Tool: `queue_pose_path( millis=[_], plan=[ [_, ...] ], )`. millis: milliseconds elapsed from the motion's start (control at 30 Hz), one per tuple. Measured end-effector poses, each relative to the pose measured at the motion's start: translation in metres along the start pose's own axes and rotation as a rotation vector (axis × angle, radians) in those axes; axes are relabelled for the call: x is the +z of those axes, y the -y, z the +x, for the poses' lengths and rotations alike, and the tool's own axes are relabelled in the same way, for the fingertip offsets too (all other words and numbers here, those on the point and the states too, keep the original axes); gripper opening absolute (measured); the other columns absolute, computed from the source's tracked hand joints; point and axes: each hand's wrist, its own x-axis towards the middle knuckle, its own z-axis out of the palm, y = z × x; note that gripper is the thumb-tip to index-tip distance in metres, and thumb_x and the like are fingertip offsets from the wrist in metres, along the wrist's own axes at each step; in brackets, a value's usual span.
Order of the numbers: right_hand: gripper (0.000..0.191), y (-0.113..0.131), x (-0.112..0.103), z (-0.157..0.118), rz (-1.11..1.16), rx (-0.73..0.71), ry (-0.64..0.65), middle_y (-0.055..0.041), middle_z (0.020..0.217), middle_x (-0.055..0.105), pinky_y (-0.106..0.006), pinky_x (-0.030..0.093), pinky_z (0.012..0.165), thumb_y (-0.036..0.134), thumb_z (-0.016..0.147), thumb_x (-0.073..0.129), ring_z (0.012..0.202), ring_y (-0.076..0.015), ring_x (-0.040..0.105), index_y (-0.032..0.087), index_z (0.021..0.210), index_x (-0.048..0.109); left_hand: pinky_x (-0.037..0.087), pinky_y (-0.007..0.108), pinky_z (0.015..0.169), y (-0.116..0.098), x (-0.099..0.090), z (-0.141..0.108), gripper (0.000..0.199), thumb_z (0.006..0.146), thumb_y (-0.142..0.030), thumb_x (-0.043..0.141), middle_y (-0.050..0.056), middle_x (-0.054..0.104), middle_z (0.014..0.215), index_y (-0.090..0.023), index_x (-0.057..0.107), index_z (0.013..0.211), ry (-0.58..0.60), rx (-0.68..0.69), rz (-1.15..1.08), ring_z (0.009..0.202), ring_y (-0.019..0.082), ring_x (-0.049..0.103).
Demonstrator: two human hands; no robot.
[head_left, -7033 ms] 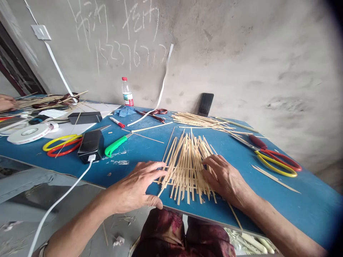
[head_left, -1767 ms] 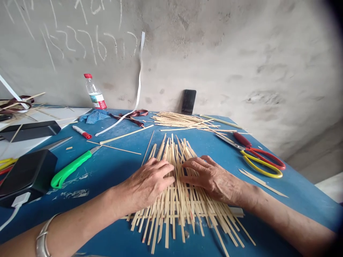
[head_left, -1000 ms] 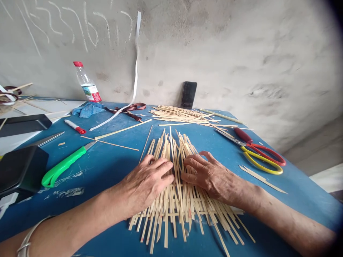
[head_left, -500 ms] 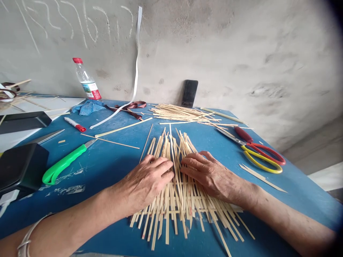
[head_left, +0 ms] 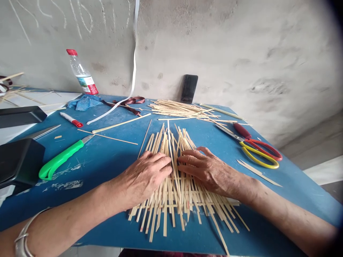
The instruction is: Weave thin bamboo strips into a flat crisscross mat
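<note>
A loose lattice of narrow bamboo strips (head_left: 184,200) lies on the blue table, with long strips fanning toward me and a few crosswise strips between them. My left hand (head_left: 152,173) is on its left half, fingers bent down and thumb close to the index finger, closed on strips near the middle. From the right, my right hand (head_left: 206,167) meets the lattice with bent fingers, thumb and index closed on strips there too. A narrow gap with long strips separates the two hands. The fingertips are partly hidden among the strips.
A pile of bamboo strips (head_left: 179,109) lies at the back, below a phone (head_left: 189,88) against the wall. Scissors (head_left: 254,146) are at right. A green-handled knife (head_left: 63,155), marker (head_left: 71,120), bottle (head_left: 83,76) and black box (head_left: 20,160) are at left.
The view has tilted down slightly, so everything sits a little higher in the picture. Both hands stay on the lattice in nearly the same place.
</note>
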Motion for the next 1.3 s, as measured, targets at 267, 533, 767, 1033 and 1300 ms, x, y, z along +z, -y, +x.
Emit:
queue_pose_path(
  millis=[267, 533, 767, 1033, 1300],
  plan=[
    [0.034, 0.005, -0.029, -0.015, 0.184, -0.054, -0.053, -0.0075, 0.125, 0.059, -0.047, 0.039, 0.095, 0.017, 0.095, 0.035, 0.118, -0.0256, 0.047, 0.024, 0.113, 0.064, 0.042, 0.041, 0.095, 0.001, 0.0, 0.0, 0.028, 0.091, -0.005, 0.046, 0.008, 0.061, 0.121, -0.018, 0.063, 0.108, -0.022, -0.008, -0.04, 0.115, 0.024, 0.054],
    [0.032, 0.028, -0.033, -0.029, 0.309, -0.063, 0.071, -0.005, 0.096, 0.06, -0.045, 0.037, 0.091, 0.023, 0.101, 0.029, 0.093, -0.022, 0.05, 0.023, 0.106, 0.061, 0.042, 0.04, 0.095, -0.001, -0.003, 0.001, 0.03, 0.09, -0.002, 0.044, 0.008, 0.061, 0.121, -0.018, 0.062, 0.109, -0.011, -0.016, -0.057, 0.116, 0.023, 0.053],
    [0.03, 0.027, -0.025, -0.034, 0.321, -0.088, 0.037, -0.006, 0.096, 0.059, -0.043, 0.036, 0.09, 0.022, 0.1, 0.032, 0.094, -0.0221, 0.049, 0.02, 0.107, 0.061, 0.043, 0.041, 0.096, 0.0, -0.002, 0.001, 0.032, 0.09, -0.002, 0.045, 0.009, 0.061, 0.122, -0.018, 0.062, 0.112, -0.044, -0.008, -0.058, 0.116, 0.024, 0.054],
    [0.028, 0.022, -0.02, -0.028, 0.319, -0.003, -0.057, -0.0051, 0.094, 0.056, -0.039, 0.036, 0.083, 0.02, 0.099, 0.035, 0.088, -0.0198, 0.047, 0.02, 0.098, 0.063, 0.047, 0.043, 0.095, -0.003, -0.006, 0.003, 0.036, 0.088, 0.0, 0.045, 0.011, 0.057, 0.123, -0.013, 0.059, 0.118, -0.152, -0.03, -0.068, 0.114, 0.025, 0.051],
    [0.033, 0.026, -0.022, -0.036, 0.345, -0.103, -0.02, -0.0059, 0.093, 0.056, -0.039, 0.035, 0.085, 0.026, 0.1, 0.03, 0.088, -0.021, 0.047, 0.02, 0.103, 0.063, 0.048, 0.041, 0.093, -0.009, -0.014, 0.005, 0.027, 0.088, -0.001, 0.048, 0.009, 0.059, 0.112, -0.014, 0.064, 0.105, -0.22, 0.083, -0.185, 0.107, 0.022, 0.052]
  ],
)
